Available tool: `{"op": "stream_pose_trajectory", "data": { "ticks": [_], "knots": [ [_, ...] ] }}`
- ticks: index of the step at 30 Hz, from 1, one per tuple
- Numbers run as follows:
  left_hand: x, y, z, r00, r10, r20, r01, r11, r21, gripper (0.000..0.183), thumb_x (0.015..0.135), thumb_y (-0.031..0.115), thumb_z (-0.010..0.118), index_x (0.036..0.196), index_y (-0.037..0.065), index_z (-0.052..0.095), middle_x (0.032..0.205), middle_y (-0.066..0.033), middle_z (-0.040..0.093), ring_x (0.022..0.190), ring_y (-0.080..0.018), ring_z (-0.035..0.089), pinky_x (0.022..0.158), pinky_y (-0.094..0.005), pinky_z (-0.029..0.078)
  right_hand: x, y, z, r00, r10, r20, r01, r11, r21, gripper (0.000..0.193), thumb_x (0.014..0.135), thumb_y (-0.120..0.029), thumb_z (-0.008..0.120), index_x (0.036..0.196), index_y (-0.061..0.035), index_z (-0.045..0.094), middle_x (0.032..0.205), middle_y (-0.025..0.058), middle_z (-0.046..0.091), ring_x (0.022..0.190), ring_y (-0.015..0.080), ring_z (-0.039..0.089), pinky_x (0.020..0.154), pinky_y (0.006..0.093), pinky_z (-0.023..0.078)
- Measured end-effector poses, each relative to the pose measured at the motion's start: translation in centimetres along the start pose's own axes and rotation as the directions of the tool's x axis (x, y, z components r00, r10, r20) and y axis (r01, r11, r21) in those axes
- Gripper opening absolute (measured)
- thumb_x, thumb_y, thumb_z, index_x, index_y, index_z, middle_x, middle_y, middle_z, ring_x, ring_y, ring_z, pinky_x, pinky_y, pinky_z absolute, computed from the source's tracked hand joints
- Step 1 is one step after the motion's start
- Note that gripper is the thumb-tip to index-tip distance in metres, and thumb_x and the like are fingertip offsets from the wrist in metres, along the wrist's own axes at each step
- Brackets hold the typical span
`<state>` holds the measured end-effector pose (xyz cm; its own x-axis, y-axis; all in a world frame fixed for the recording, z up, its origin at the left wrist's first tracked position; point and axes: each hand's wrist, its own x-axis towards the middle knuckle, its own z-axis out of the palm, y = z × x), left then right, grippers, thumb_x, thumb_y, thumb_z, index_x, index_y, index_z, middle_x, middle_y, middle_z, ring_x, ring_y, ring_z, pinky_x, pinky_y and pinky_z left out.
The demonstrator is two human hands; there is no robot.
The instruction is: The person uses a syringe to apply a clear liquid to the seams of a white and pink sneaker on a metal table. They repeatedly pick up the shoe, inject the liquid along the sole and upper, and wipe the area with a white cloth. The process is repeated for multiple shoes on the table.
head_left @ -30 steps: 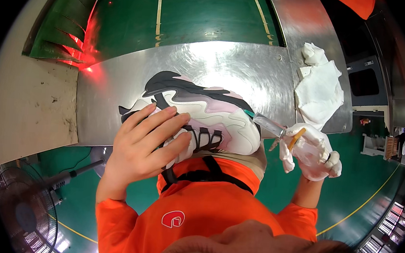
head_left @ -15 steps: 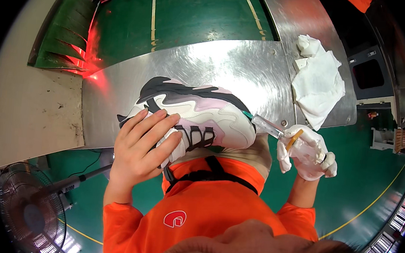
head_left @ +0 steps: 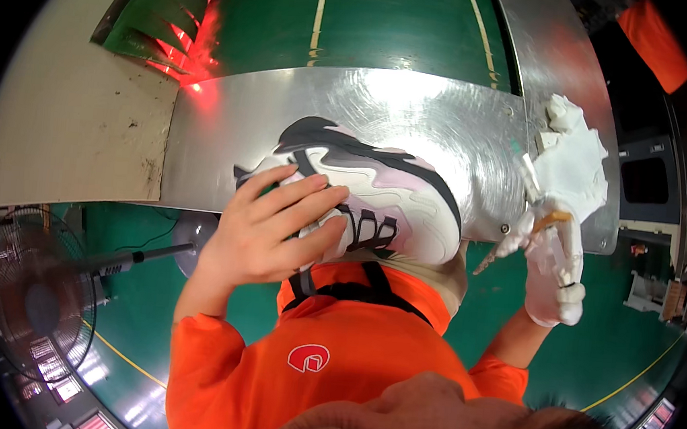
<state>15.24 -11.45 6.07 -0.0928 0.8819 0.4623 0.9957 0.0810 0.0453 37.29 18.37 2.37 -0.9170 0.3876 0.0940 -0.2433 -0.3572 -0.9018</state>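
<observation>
A white, pink and black sneaker (head_left: 421,196) lies on its side at the metal table's near edge, its dark sole edge facing away from me. My bare left hand (head_left: 278,221) wraps over its ankle end and holds it. My right hand (head_left: 553,267), in a white glove, is closed around a clear syringe (head_left: 530,179) with a green tip, to the right of the shoe and apart from it. The syringe points away from me, beside a crumpled white cloth (head_left: 581,165). A tan strip (head_left: 551,219) shows at the gloved fingers; I cannot make out what it is.
Beyond the metal table (head_left: 220,144) runs a green conveyor belt (head_left: 399,25) with pale lines. Green flaps (head_left: 153,22) with red light behind them hang at the far left. A beige panel (head_left: 84,129) borders the table, and a fan (head_left: 38,303) stands at the lower left.
My right hand has drawn the syringe tip off the shoe's toe edge and swung it right, toward the cloth. My left hand keeps its hold on the sneaker. The whole view has shifted.
</observation>
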Motion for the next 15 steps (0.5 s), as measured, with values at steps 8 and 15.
{"op": "stream_pose_trajectory", "data": {
  "ticks": [8, 15],
  "knots": [
    [2.0, -2.7, -1.6, 0.99, 0.084, 0.117, -0.062, 0.981, -0.184, 0.021, 0.076, 0.015, 0.074, 0.096, 0.014, 0.068, 0.115, -0.0026, 0.071, 0.105, -0.0208, 0.066, 0.093, -0.0425, 0.047, 9.2, -1.6, 4.1, 0.932, 0.094, 0.349, 0.269, 0.462, -0.845, 0.072, 0.058, -0.011, 0.075, 0.129, -0.0135, 0.061, 0.125, 0.0211, 0.054, 0.114, 0.0359, 0.057, 0.099, 0.0404, 0.046],
    [2.1, -2.6, -0.8, 0.997, 0.054, 0.049, -0.044, 0.982, -0.186, 0.02, 0.077, 0.017, 0.075, 0.095, 0.016, 0.067, 0.112, -0.0005, 0.071, 0.102, -0.0191, 0.066, 0.086, -0.0376, 0.049, 14.5, -0.8, 8.3, 0.784, 0.352, 0.512, 0.48, 0.182, -0.858, 0.056, 0.063, 0.003, 0.06, 0.115, -0.0175, 0.069, 0.124, 0.0236, 0.056, 0.108, 0.0435, 0.056, 0.087, 0.0426, 0.049]
  ]
}}
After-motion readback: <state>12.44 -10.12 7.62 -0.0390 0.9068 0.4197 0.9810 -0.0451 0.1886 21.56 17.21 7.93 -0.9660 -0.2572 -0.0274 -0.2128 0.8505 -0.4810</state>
